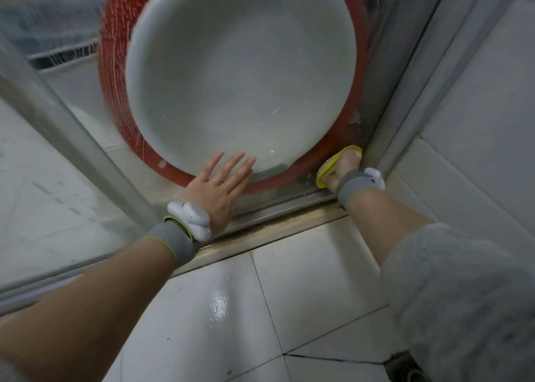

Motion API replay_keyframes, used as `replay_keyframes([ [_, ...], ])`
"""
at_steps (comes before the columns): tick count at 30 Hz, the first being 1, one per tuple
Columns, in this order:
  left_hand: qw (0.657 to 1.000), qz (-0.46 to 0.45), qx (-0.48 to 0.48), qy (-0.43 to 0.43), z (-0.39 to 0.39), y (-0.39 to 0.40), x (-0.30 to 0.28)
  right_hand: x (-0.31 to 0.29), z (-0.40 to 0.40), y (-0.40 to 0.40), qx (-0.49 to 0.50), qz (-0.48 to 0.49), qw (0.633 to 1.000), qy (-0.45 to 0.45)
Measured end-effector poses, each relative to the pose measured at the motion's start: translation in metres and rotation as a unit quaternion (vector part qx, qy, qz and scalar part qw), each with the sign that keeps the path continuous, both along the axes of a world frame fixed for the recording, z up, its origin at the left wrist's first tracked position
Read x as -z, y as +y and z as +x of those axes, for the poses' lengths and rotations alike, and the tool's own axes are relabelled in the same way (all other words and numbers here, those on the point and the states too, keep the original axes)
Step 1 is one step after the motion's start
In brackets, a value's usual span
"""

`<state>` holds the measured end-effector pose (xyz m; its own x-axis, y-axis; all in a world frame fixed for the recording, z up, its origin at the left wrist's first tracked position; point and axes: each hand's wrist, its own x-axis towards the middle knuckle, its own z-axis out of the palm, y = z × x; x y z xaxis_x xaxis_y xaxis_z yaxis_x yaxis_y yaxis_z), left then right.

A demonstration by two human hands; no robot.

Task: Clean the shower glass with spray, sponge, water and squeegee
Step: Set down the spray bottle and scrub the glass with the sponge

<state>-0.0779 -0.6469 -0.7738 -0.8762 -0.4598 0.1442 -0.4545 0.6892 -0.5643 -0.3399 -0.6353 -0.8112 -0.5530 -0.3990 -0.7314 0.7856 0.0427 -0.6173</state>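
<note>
While the left hand [215, 192] lies flat with fingers spread, holding nothing, its palm presses the shower glass [72, 98] just above the bottom metal track [275, 208], bracing rather than working. The pane is stiff, smooth and likely slick where suds streak it, so it should only be leaned on gently; a slide of that palm looks possible. Seen through the pane beyond those fingers is a large red-rimmed basin [240, 74]; I cannot tell whether it touches the far side. To the right, the right hand [343, 167] is closed on a yellow sponge [324, 174], pushed into the bottom corner where pane, track and upright frame [405, 92] meet. The sponge looks soft and light, best pinched across its flat faces so it can deform into that corner. Room is tight there: frame just right of the grip, track just below. Open pane lies up and leftward, the likely direction for wiping strokes. Below both arms the tiled floor [304, 280] looks wet.
</note>
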Motion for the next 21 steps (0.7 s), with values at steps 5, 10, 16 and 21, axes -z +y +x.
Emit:
replay_keyframes([
  [5,0.998,0.021,-0.012,-0.059,-0.008,-0.001,0.016,0.017,0.038,0.009,-0.141,-0.020,0.986,0.091],
  [10,0.997,0.043,-0.028,-0.060,-0.022,0.005,0.031,-0.018,0.011,0.014,-0.099,0.001,0.988,0.120],
  [16,0.988,0.087,-0.068,-0.106,-0.018,0.012,0.041,0.032,0.083,0.008,-0.216,0.025,0.967,0.134],
  [21,0.949,0.188,-0.175,-0.181,-0.013,0.029,0.065,0.040,0.059,0.031,-0.379,0.055,0.871,0.309],
])
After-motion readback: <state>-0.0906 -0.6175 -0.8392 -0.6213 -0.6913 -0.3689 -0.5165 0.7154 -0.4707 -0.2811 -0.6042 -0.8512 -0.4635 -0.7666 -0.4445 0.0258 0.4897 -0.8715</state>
